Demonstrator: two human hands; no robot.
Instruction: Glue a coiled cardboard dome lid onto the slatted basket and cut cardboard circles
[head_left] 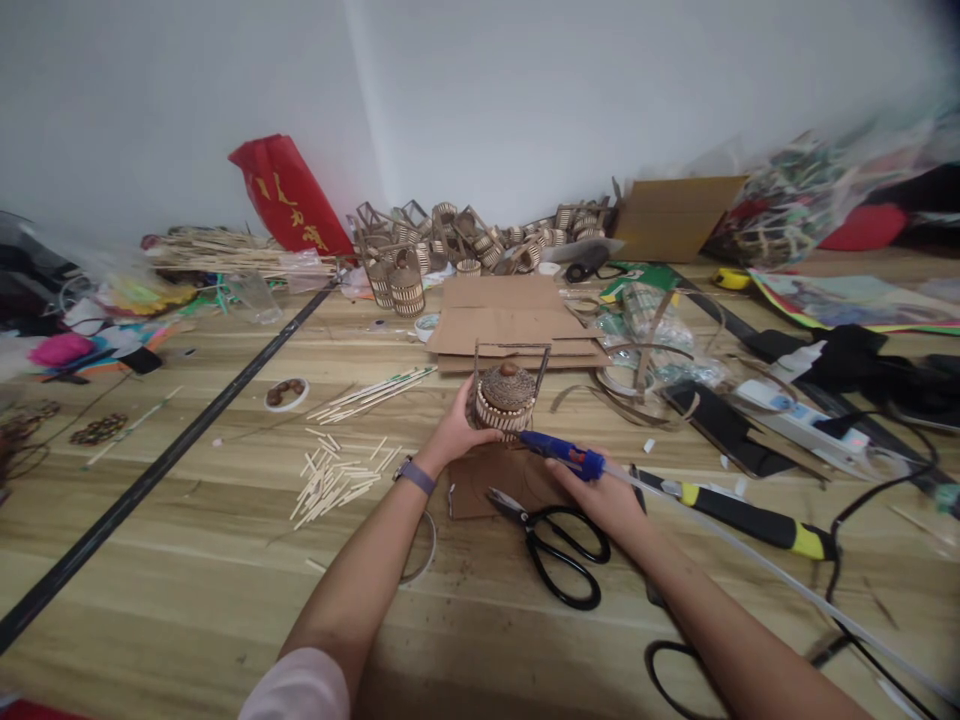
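My left hand (463, 432) is wrapped round the side of a small lidded basket (505, 405), built from short pale sticks with a coiled cord lid, a brown knob and a square upright handle. In my right hand (600, 500) is a blue hot glue gun (562, 454), its nozzle close to the basket's lower right side; whether it touches I cannot tell. A clear glue stick trails from the gun's back end. Beneath both hands lies a piece of brown cardboard (480, 490). Black-handled scissors (562, 550) rest just below my right hand.
Cut sticks (341, 480) lie scattered at left, near a small dish of brown beads (286, 394). A utility knife (750, 515) and a white power strip (802, 420) with cables are at right. Flat cardboard (502, 315) and many small baskets (465, 235) stand behind.
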